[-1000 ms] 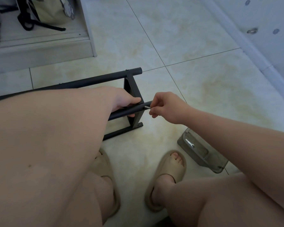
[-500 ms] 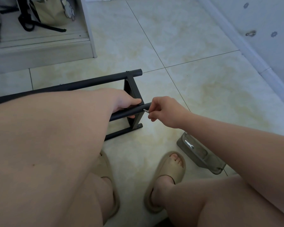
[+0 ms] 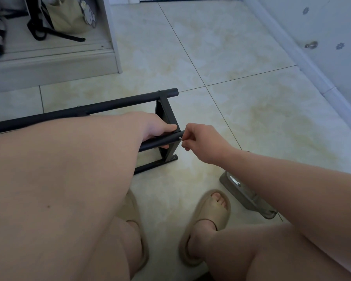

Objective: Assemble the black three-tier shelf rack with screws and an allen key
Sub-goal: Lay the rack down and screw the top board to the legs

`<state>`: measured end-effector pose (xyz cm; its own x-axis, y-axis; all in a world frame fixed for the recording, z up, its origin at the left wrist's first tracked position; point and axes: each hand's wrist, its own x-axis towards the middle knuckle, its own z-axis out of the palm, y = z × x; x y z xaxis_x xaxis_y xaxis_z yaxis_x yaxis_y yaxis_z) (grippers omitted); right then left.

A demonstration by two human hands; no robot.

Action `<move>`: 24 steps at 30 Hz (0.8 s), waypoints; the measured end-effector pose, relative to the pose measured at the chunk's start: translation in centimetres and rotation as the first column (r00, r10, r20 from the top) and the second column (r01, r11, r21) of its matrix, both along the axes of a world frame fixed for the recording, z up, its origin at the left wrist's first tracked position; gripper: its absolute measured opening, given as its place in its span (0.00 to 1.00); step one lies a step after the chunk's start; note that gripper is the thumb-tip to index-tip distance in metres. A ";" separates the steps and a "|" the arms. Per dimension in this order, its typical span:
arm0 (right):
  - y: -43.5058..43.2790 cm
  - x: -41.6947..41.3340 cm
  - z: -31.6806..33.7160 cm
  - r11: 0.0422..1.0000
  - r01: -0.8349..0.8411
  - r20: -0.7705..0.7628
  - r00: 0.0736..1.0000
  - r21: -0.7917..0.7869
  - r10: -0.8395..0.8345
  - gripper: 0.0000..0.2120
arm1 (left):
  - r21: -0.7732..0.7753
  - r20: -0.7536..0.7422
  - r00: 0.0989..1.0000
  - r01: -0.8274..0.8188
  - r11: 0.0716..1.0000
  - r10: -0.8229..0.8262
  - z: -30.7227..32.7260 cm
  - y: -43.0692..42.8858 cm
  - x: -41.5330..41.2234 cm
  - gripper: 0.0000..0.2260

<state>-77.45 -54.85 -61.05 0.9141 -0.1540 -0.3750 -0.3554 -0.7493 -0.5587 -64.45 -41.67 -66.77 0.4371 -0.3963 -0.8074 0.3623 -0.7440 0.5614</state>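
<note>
While the black metal tube shelf rack (image 3: pixel 118 102) is lying on its side on the pale glossy tiled floor (image 3: pixel 231 57), the person is crouching over it with both arms reaching forward. The left hand (image 3: pixel 160 128) is gripping the near round black tube (image 3: pixel 156 141), fingers curling underneath and thumb lying along the top, right beside the flat black end panel (image 3: pixel 165 110) that is joining the tubes. The right hand (image 3: pixel 203 142) is meeting it at the tube's open end, fingertips pinching a small silver metal piece (image 3: pixel 180 138) that is touching that end; it is too small to tell whether it is a key or a screw. Just beside the right forearm, a clear plastic tray (image 3: pixel 249 201) is sitting on the floor with a little silver spanner (image 3: pixel 235 181) inside. Two beige foam slippers (image 3: pixel 211 218) are planting themselves below the rack. Up at the far left, a white low cabinet (image 3: pixel 49 63) is holding a cream fabric bag (image 3: pixel 67 17).
</note>
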 end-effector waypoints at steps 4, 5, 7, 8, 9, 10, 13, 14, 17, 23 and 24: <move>0.2 0.2 -0.6 0.999 0.046 0.003 0.999 0.016 -0.046 0.07 | 0.003 -0.007 1.000 0.006 1.000 -0.006 -0.1 0.0 0.1 0.19; 0.2 0.2 -0.7 0.998 0.060 0.004 0.998 0.021 -0.060 0.07 | 0.004 -0.006 1.000 0.006 1.000 -0.006 -0.1 0.0 0.1 0.19; 0.2 0.4 -0.9 0.996 0.083 0.008 0.996 0.035 -0.083 0.06 | 0.006 -0.004 1.000 0.003 1.000 -0.003 -0.1 0.0 0.1 0.19; 0.3 0.4 -1.0 0.995 0.093 0.010 0.996 0.042 -0.094 0.06 | 0.007 -0.004 1.000 0.003 1.000 -0.003 -0.1 0.0 0.1 0.19; 0.3 0.5 -1.1 0.994 0.102 0.011 0.995 0.050 -0.103 0.06 | 0.007 -0.006 1.000 0.005 1.000 -0.005 -0.1 0.0 0.1 0.20; 0.3 0.5 -1.1 0.992 0.111 0.010 0.994 0.058 -0.112 0.06 | 0.007 -0.009 1.000 0.006 1.000 -0.006 -0.1 0.0 0.1 0.20; 0.3 0.5 -1.3 0.987 0.135 -0.001 0.991 0.085 -0.136 0.09 | 0.007 -0.014 1.000 0.009 1.000 -0.009 0.0 -0.1 0.1 0.20; 0.3 0.5 -1.3 0.985 0.146 -0.004 0.989 0.097 -0.146 0.09 | 0.008 -0.015 1.000 0.009 1.000 -0.009 0.0 -0.1 0.1 0.20; 0.3 0.5 -1.5 0.973 0.186 -0.010 0.982 0.140 -0.186 0.09 | 0.006 -0.021 1.000 0.006 1.000 -0.006 0.1 -0.1 0.0 0.20; 0.3 0.7 -2.0 0.953 0.238 -0.028 0.971 0.189 -0.237 0.09 | 0.002 -0.024 1.000 0.009 1.000 -0.009 0.4 -0.1 -0.1 0.19; 0.3 0.8 -2.1 0.955 0.235 -0.027 0.972 0.181 -0.234 0.09 | 0.004 -0.026 1.000 0.013 1.000 -0.013 0.4 -0.1 -0.1 0.20</move>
